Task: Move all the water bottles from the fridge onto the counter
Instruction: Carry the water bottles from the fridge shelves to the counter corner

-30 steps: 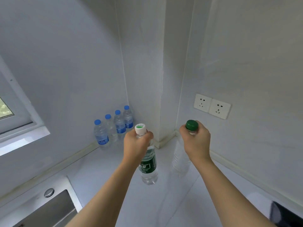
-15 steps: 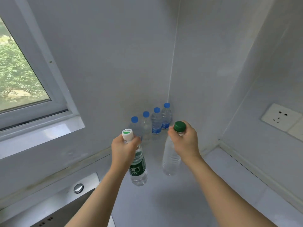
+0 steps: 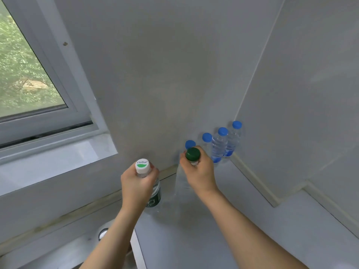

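My left hand [image 3: 137, 186] grips the neck of a white-capped bottle [image 3: 142, 165] with a dark green label. My right hand [image 3: 200, 171] grips the neck of a clear green-capped bottle [image 3: 192, 153]. Both bottles stand upright, low over the white counter [image 3: 194, 230] near the back wall; whether their bases touch it is unclear. Just behind them, several blue-capped bottles [image 3: 220, 145] stand in a row along the wall into the corner.
A window [image 3: 29, 74] and its sill [image 3: 48, 162] lie to the left. The sink edge [image 3: 136, 247] with a round metal fitting [image 3: 103, 232] sits at the bottom left. Bare counter stretches to the right, along a stepped wall.
Both hands have carried their bottles left and farther back, toward the wall beside the blue-capped row. The view has swung left; the wall sockets have gone out of sight.
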`<act>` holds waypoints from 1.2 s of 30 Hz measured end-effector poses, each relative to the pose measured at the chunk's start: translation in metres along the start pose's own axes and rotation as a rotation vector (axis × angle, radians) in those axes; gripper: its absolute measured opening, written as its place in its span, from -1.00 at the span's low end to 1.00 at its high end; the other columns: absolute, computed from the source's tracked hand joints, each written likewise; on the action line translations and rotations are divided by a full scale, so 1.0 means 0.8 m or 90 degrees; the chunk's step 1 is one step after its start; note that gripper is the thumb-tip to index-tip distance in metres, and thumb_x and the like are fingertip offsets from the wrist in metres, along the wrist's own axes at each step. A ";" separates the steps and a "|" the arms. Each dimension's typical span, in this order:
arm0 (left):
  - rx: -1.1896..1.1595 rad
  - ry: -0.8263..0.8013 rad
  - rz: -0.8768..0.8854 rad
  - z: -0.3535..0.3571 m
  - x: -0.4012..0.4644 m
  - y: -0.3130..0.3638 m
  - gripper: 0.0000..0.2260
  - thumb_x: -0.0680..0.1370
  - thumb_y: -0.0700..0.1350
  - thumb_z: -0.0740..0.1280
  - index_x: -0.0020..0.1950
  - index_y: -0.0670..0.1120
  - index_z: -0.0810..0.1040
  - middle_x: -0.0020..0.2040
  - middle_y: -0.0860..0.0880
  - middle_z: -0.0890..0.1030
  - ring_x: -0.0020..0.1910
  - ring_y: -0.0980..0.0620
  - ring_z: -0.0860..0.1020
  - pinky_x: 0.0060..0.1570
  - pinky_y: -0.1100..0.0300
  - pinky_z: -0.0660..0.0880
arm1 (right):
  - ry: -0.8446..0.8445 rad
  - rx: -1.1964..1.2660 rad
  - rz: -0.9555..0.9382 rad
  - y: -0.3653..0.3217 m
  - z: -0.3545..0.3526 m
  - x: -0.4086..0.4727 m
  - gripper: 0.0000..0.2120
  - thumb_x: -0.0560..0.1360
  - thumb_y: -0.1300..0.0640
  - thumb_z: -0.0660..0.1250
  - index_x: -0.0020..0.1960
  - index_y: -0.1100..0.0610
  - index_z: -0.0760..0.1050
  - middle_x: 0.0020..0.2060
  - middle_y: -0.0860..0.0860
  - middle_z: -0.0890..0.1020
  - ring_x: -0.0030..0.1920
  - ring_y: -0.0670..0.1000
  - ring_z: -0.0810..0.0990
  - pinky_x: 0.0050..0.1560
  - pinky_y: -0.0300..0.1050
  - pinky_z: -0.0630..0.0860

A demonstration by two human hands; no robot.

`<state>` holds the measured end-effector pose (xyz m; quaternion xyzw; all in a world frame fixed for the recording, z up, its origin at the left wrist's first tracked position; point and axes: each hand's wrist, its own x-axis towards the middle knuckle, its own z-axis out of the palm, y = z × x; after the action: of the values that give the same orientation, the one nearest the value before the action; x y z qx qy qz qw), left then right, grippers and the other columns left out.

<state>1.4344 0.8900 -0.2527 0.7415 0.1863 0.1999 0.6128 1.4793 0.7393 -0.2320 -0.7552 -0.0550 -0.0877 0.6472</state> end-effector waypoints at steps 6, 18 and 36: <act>0.001 0.027 -0.025 -0.016 0.016 -0.030 -0.86 0.32 -0.17 0.35 -0.32 -0.20 0.42 -0.43 -0.01 0.40 -0.40 0.05 0.34 -0.33 0.12 0.35 | -0.004 0.007 -0.023 0.016 0.047 0.016 -0.88 0.45 0.21 0.38 -0.19 0.24 0.47 -0.34 0.11 0.57 -0.32 -0.10 0.50 -0.22 -0.29 0.45; 0.072 -0.030 0.016 -0.027 0.006 -0.060 -0.84 0.45 -0.14 0.49 -0.13 -0.05 0.50 -0.25 0.05 0.58 -0.29 0.09 0.53 -0.27 0.23 0.46 | -0.050 -0.029 0.046 0.060 0.083 0.008 -0.83 0.49 0.12 0.43 -0.15 0.01 0.42 -0.26 -0.04 0.60 -0.24 -0.16 0.54 -0.14 -0.36 0.44; 0.190 -0.107 -0.152 -0.058 -0.041 -0.141 -0.61 0.39 0.03 0.54 0.15 0.10 0.51 0.02 0.11 0.65 0.03 0.11 0.61 -0.07 0.15 0.53 | -0.254 -0.200 0.347 0.100 0.049 -0.019 -0.37 0.46 -0.03 0.44 0.43 0.11 0.29 0.24 0.01 0.51 0.29 0.04 0.49 0.19 -0.16 0.43</act>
<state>1.3785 0.9313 -0.3578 0.8108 0.2488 0.0333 0.5288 1.4828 0.7660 -0.3181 -0.8346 0.0374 0.2297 0.4993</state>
